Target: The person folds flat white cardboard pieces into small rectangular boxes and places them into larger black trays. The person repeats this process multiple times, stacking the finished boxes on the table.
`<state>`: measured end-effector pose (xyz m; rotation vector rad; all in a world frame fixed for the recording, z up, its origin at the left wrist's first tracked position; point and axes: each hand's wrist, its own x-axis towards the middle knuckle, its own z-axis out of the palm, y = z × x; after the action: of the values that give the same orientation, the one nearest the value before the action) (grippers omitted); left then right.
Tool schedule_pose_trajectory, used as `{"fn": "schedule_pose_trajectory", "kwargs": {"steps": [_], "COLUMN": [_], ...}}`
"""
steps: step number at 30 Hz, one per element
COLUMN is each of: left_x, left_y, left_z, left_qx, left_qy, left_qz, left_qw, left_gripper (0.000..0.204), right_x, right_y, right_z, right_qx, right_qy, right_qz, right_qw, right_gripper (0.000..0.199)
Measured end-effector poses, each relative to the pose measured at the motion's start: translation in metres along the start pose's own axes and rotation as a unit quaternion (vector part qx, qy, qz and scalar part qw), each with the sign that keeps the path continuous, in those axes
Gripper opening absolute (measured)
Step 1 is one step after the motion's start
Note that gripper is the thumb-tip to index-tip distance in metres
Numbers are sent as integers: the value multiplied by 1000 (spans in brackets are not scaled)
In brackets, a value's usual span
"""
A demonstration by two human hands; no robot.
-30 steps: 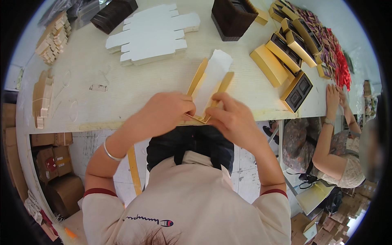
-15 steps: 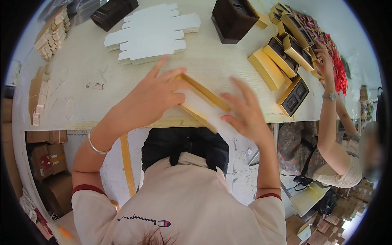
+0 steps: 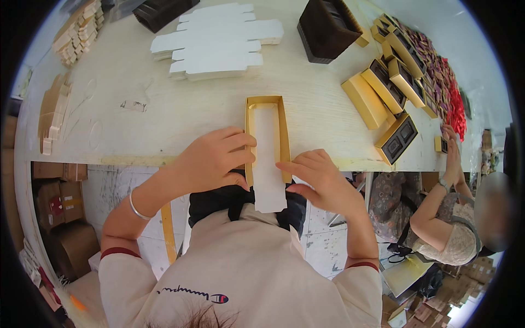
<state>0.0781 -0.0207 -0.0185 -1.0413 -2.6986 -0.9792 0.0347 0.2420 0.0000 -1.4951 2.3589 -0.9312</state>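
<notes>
A partly folded gold carton [image 3: 268, 131] lies lengthwise before me, its white inside facing up. The far end and both long walls stand up; the near end is a flat white flap reaching past the table's front edge. Along the left wall my left hand [image 3: 221, 156] grips with bent fingers, the thumb low by the near end. On the other side my right hand [image 3: 320, 177] has its index finger on the right wall and its thumb close to the flap; it grips the wall's near end. Beyond the carton sits a stack of flat white carton blanks [image 3: 219, 46].
Dark brown plastic trays stand in a stack [image 3: 328, 33] at the back right, with more trays [image 3: 164, 13] back left. Gold boxes with dark inserts [image 3: 398, 136] crowd the right. A co-worker's hands [image 3: 451, 153] are beyond them. Folded card pieces [image 3: 56, 112] lie at the left edge.
The carton has turned from slanting to pointing straight away from me and come down nearer the table edge. My right hand, apart from it before, now touches its right wall. The co-worker's hands moved nearer.
</notes>
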Motion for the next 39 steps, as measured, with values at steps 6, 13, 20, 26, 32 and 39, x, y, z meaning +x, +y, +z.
{"fn": "schedule_pose_trajectory", "kwargs": {"steps": [6, 13, 20, 26, 32, 39], "left_x": [13, 15, 12, 12, 13, 13], "left_y": [6, 24, 24, 19, 13, 13], "left_z": [4, 25, 30, 32, 6, 33], "left_qx": [5, -81, -66, -140, -408, -272], "left_qy": [-4, 38, 53, 72, -13, 110], "left_qz": [-41, -104, -120, -142, -217, -158], "left_qw": [999, 991, 989, 977, 887, 943], "left_gripper": [26, 13, 5, 7, 36, 28], "right_x": [17, 16, 1, -7, 16, 26], "right_y": [12, -1, -8, 3, 15, 2], "right_z": [20, 37, 24, 37, 38, 51], "right_qx": [-14, 46, -33, -112, 160, 298], "right_qy": [68, 125, 104, 165, 215, 301], "right_qz": [-14, 61, 47, -72, -2, 107], "right_qw": [997, 989, 993, 977, 963, 900], "right_gripper": [18, 18, 45, 46, 16, 16]}}
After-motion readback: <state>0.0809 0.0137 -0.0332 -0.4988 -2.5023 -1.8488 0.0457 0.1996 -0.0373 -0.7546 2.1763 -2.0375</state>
